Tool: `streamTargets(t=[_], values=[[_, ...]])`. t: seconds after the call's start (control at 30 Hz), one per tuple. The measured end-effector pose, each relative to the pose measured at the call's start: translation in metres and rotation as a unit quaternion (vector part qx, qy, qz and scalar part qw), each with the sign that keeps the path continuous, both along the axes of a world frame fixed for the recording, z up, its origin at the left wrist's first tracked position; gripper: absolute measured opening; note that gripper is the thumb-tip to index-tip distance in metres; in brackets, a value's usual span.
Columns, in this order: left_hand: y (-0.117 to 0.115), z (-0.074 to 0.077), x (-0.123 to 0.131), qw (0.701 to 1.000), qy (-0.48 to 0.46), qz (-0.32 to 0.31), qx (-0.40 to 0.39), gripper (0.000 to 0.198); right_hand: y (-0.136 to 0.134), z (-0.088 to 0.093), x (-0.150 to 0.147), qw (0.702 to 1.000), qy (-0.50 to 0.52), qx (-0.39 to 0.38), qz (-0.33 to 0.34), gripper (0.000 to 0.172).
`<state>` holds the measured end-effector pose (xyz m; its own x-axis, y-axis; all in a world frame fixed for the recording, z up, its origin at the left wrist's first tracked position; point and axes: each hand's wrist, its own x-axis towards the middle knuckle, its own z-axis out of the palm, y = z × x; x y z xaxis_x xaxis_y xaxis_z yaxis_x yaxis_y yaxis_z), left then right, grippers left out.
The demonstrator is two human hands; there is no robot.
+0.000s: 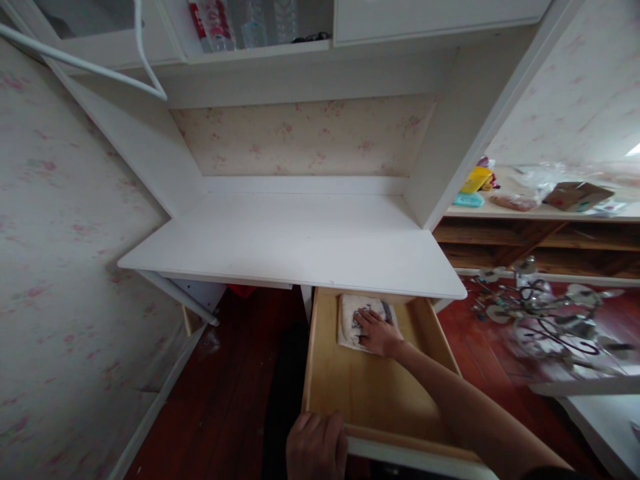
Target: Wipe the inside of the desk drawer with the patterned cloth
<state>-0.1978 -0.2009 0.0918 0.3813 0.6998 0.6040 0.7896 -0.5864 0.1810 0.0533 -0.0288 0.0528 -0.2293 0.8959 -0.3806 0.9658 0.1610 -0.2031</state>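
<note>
My right hand [377, 331] lies flat with its fingers spread on a folded cloth [350, 337], pale with dark print. The cloth rests on the wooden bottom of a pulled-out drawer [360, 393], toward its back left part. At the drawer's front left corner, my left hand [317, 445] has its fingers bent over the edge and grips it. Above the drawer stretches the white desk top [300, 233].
Shelves above the desk hold plastic bottles [255, 27]. A white cable [100, 70] hangs at upper left. On the right, a chandelier [550, 313] lies on the red floor, below a low shelf unit [525, 217] bearing bags and a cardboard box [577, 195].
</note>
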Motion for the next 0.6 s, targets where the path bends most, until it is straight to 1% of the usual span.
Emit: streamTargets(t=[0.1,0.2,0.3,0.37,0.43,0.5,0.6], values=[[0.001,0.002,0.001,1.000,0.002,0.004,0.002,0.013,-0.010,0.002,0.043,0.999,-0.037,0.026,-0.028,0.076],[0.002,0.003,0.001,1.000,0.000,0.002,0.009,0.013,-0.015,0.007,0.068,0.996,-0.055,0.033,-0.055,0.081],[0.003,0.003,0.001,1.000,0.005,-0.004,0.009,0.014,-0.017,0.010,0.070,0.996,-0.055,0.017,-0.071,0.082],[0.003,0.003,0.000,1.000,0.007,-0.003,0.004,0.014,-0.021,0.010,0.067,0.996,-0.056,0.015,-0.065,0.081],[0.002,0.002,0.000,1.000,0.007,0.000,0.003,0.013,-0.030,0.009,0.063,0.996,-0.060,0.014,-0.057,0.079],[0.001,0.002,0.001,1.000,0.008,0.006,0.000,0.013,-0.047,0.008,0.061,0.997,-0.063,0.012,-0.052,0.077],[-0.001,0.002,0.001,1.000,0.009,0.009,-0.013,0.013,-0.086,0.005,0.060,0.997,-0.059,0.008,-0.042,0.077]])
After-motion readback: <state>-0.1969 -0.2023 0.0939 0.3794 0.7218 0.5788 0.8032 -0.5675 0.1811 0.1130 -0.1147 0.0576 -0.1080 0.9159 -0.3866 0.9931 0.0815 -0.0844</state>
